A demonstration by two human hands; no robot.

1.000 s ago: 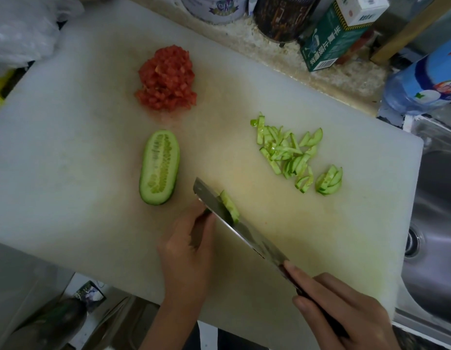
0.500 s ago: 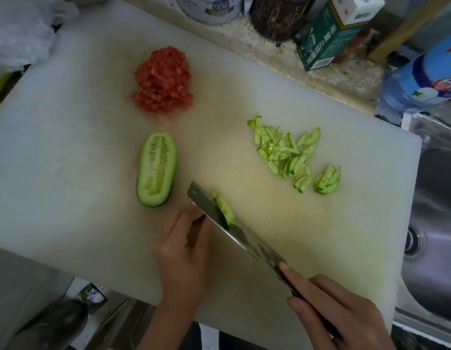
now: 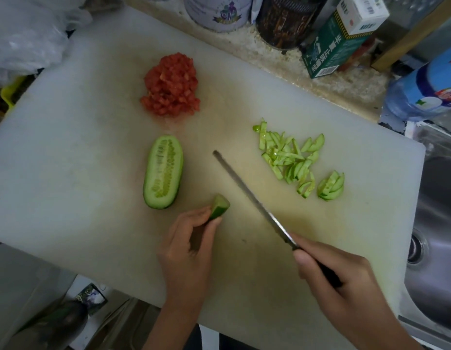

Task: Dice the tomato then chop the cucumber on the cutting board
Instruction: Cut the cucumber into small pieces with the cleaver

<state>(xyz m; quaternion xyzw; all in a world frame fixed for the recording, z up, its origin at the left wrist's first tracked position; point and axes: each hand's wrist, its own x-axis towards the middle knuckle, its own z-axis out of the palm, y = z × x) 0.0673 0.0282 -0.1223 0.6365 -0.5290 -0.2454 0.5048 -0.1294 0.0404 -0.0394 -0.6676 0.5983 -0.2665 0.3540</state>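
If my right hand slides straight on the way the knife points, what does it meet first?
Probably the diced tomato pile: the knife in the right hand aims at its near edge, passing clear of the cucumber half. How high the blade sits over the cutting board is unclear.

Board: white plastic cutting board (image 3: pixel 67 173).
Far: heap of red diced tomato (image 3: pixel 171 84).
Middle: 1 green cucumber half (image 3: pixel 163 173) — seeds up.
Right: thin green cucumber slices (image 3: pixel 292 160).

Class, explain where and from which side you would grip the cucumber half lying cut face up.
Probably from above, pinching the cucumber half across its narrow width at mid-length: the long skin edges are exposed, and the rounded underside may rock.
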